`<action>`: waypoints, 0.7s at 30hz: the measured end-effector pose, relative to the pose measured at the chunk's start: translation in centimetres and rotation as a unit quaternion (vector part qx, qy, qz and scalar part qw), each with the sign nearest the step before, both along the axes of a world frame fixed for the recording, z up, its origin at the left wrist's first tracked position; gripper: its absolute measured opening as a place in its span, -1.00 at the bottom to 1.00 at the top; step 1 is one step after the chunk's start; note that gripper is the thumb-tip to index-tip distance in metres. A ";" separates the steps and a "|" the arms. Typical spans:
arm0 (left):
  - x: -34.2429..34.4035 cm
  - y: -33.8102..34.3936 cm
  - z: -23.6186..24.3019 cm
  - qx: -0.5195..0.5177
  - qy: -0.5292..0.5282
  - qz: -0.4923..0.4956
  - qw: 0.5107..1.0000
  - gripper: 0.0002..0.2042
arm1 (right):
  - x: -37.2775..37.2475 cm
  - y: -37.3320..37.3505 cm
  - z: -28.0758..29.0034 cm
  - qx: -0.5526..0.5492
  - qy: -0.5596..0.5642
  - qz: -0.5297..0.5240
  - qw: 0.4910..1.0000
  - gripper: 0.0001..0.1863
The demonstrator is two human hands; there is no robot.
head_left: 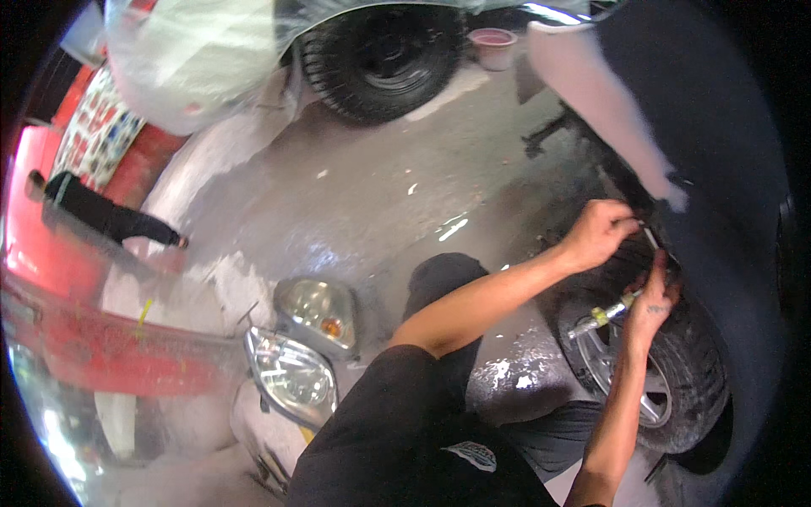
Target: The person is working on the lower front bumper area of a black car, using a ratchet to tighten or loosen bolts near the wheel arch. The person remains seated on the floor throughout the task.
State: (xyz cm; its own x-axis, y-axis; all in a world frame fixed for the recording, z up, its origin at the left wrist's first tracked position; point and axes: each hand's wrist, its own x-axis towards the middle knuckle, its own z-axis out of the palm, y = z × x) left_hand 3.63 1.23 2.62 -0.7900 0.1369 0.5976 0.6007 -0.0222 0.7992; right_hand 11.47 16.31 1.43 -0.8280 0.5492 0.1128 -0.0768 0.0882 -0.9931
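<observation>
My right hand [654, 297] is closed around a hand tool with a silver and yellow handle [601, 317]; its exact kind I cannot make out. From the top of that hand a thin pale shaft [649, 235] points up along the dark car body panel [718, 152]. My left hand [601, 235] is pinched at the shaft's upper end, by the panel's lower edge. Whatever its fingers hold is hidden or too small to name. Just below both hands is a car wheel [697, 397] with a silver rim.
Two loose headlights [291, 376] lie to my left. Across the wet floor [338, 194] stands another car's black wheel [384, 63], beside a pinkish bucket [492, 49]. A person in dark clothes [106, 211] is at the far left, near a red surface.
</observation>
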 end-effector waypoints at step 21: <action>0.0 0.8 -0.6 0.161 -0.080 -0.064 0.982 -0.84 | 0.0 1.0 1.6 -0.159 -0.051 0.033 0.985 -0.58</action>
State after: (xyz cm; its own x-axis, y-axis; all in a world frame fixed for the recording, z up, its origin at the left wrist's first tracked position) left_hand 3.63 2.07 2.02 -0.8658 0.0659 0.4961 0.4439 -0.3567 0.8220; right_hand 11.45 17.29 3.00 -0.8608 0.4889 -0.1413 0.0288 -0.2304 -0.9727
